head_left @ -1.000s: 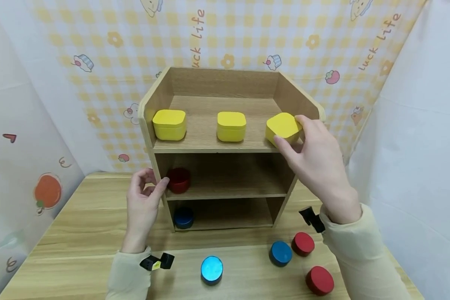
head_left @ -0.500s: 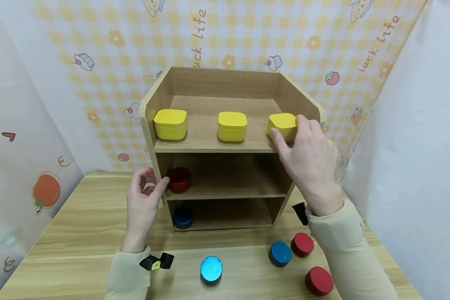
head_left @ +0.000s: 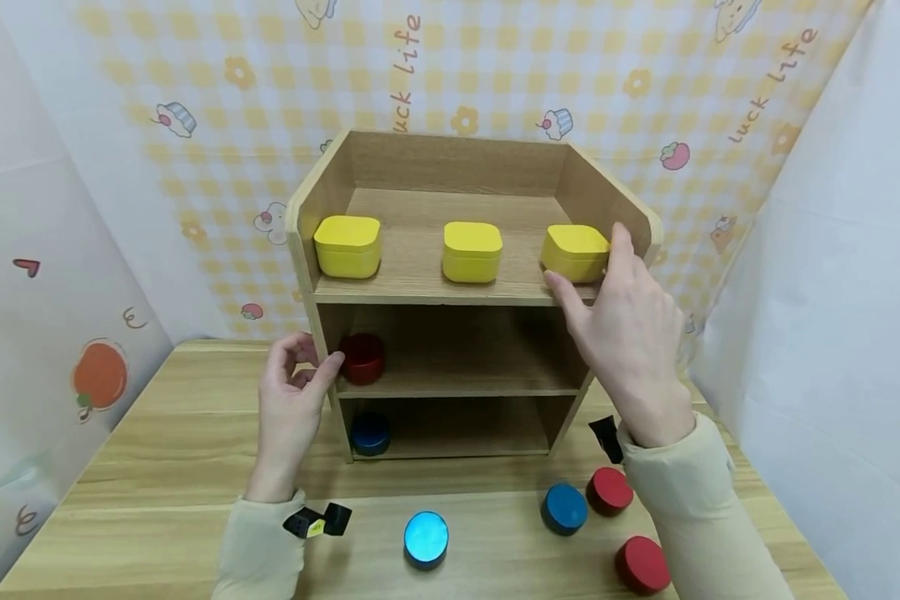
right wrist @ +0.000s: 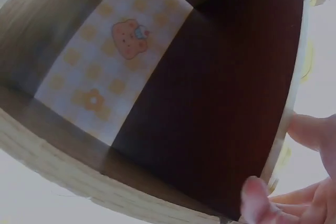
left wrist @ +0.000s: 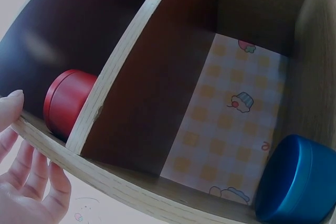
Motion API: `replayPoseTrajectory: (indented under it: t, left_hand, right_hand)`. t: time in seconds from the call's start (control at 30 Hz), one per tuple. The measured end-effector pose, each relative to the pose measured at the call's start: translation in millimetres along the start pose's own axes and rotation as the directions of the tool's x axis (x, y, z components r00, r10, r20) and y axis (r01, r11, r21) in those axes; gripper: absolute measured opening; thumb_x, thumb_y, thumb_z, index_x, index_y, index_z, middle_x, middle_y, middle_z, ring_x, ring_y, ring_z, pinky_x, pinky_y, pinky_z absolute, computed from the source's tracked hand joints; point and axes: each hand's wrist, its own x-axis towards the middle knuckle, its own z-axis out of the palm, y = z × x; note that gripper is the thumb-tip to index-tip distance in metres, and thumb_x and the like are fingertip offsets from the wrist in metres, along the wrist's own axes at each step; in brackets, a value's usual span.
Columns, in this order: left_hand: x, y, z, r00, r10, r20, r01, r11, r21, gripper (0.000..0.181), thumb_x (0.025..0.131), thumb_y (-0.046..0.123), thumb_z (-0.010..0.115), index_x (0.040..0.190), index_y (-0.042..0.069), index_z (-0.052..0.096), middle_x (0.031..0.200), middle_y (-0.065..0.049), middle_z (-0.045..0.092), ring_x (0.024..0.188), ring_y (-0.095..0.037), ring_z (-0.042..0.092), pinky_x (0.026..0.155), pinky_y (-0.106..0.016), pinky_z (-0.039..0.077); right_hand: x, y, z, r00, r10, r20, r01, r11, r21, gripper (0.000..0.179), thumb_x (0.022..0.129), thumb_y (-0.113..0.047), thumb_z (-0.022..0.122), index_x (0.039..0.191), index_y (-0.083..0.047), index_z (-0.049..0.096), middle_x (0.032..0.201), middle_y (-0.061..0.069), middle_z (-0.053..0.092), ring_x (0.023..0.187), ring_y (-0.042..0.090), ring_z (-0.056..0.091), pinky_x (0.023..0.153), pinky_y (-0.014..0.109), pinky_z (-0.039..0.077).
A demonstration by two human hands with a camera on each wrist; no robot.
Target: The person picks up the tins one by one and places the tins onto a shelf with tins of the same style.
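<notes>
A three-tier wooden shelf unit [head_left: 412, 250] stood on the bench [head_left: 157, 433].
The left hand [head_left: 292, 396] had its grip clasped on the left side panel [head_left: 297, 237], near a round red container [head_left: 363, 360]; the right hand [head_left: 633, 333] was around the near right corner of the rightmost yellow box [head_left: 573, 254] on the top shelf [head_left: 521, 290], though whether its grip grasped it I could not tell.

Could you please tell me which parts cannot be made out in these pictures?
Head view: the right edge of the rightmost yellow box, partly covered by the right grip.
Left wrist view: part of the blue tin, cut off by the right edge; part of the left grip, cut off by the left edge.
Right wrist view: the other yellow boxes, blurred beyond the shelf.
</notes>
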Motion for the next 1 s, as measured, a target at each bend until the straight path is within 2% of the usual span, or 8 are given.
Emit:
replayPoseTrajectory:
  t: [0.1,0.17,0.3,0.53,0.67,0.77,0.9,1.0]
  left_hand:
    - [-0.2,0.3,0.4,1.000,0.004,-0.001,-0.004,1.000,0.003,0.033,0.091,0.000,0.071,0.108,0.023,0.055,0.096,0.003,0.054,0.090,-0.009,0.054,0.071,-0.015,0.047]
    - [-0.4,0.1,0.6,1.000,0.007,-0.001,-0.007,1.000,0.003,0.033,0.091,0.000,0.071,0.108,0.023,0.055,0.096,0.004,0.054,0.090,-0.009,0.054,0.071,-0.015,0.047]
    - [-1.3,-0.4,0.6,1.000,0.006,-0.002,-0.006,1.000,0.005,0.033,0.091,0.000,0.071,0.108,0.023,0.055,0.096,0.004,0.055,0.090,-0.008,0.054,0.071,-0.015,0.047]
    - [-1.9,-1.1,0.9,1.000,0.002,-0.004,-0.002,1.000,0.007,0.033,0.091,0.000,0.070,0.108,0.023,0.055,0.096,0.004,0.055,0.090,-0.008,0.054,0.071,-0.015,0.047]
    - [-0.7,-1.4,2.2,1.000,0.003,-0.003,-0.003,1.000,0.003,0.033,0.091,0.000,0.071,0.109,0.024,0.055,0.097,0.003,0.055,0.090,-0.009,0.054,0.070,-0.015,0.047]
    - [0.2,-1.6,3.2,1.000,0.003,0.000,-0.003,1.000,0.005,0.033,0.091,0.001,0.071,0.109,0.024,0.055,0.096,0.004,0.056,0.090,-0.009,0.055,0.071,-0.015,0.047]
    - [0.4,-0.9,2.7,1.000,-0.010,-0.007,0.010,1.000,0.008,0.033,0.091,0.001,0.071,0.108,0.024,0.055,0.096,0.003,0.055,0.090,-0.009,0.055,0.071,-0.015,0.047]
    - [0.3,-0.1,1.7,1.000,-0.016,-0.012,0.016,1.000,0.012,0.033,0.091,0.001,0.071,0.108,0.024,0.055,0.096,0.003,0.055,0.089,-0.009,0.055,0.071,-0.015,0.047]
  right_hand:
    - [-4.0,-0.7,-4.3,0.999,0.012,0.052,-0.013,1.000,0.004,0.096,0.088,-0.057,0.070,0.158,-0.013,0.022,0.117,0.026,0.065,0.085,0.054,0.064,0.061,0.063,0.048]
    - [-7.5,-1.3,-8.2,0.995,0.023,0.096,-0.024,1.000,0.003,0.105,0.085,-0.060,0.071,0.161,-0.019,0.012,0.125,0.025,0.062,0.086,0.054,0.064,0.060,0.063,0.047]
    - [-17.0,-1.1,-15.8,0.989,0.009,0.149,-0.011,1.000,0.008,0.112,0.083,-0.062,0.073,0.162,-0.026,0.003,0.141,0.021,0.053,0.089,0.050,0.065,0.057,0.061,0.047]
    - [-35.9,6.5,-25.7,0.990,-0.043,0.135,0.038,0.999,0.034,0.106,0.080,-0.057,0.079,0.160,-0.027,0.016,0.148,0.015,0.047,0.080,0.036,0.065,0.045,0.044,0.040]
    - [-47.3,18.5,-29.9,0.989,-0.088,0.120,0.076,0.991,0.108,0.099,0.080,-0.044,0.083,0.158,-0.023,0.026,0.148,0.016,0.046,0.096,0.027,0.062,0.049,0.047,0.043]
    - [-55.3,31.8,-31.3,0.984,-0.135,0.119,0.113,0.977,0.181,0.095,0.078,-0.030,0.087,0.155,-0.018,0.032,0.145,0.017,0.048,0.105,0.028,0.060,0.060,0.046,0.047]
    - [-63.0,53.6,-28.1,0.972,-0.190,0.135,0.144,0.945,0.293,0.091,0.073,-0.014,0.090,0.150,-0.013,0.042,0.140,0.016,0.052,0.106,0.025,0.059,0.083,0.026,0.045]
    - [-67.8,70.9,-24.4,0.963,-0.222,0.154,0.154,0.921,0.359,0.087,0.071,-0.007,0.089,0.147,-0.012,0.047,0.140,0.014,0.054,0.108,0.011,0.057,0.090,0.011,0.038]
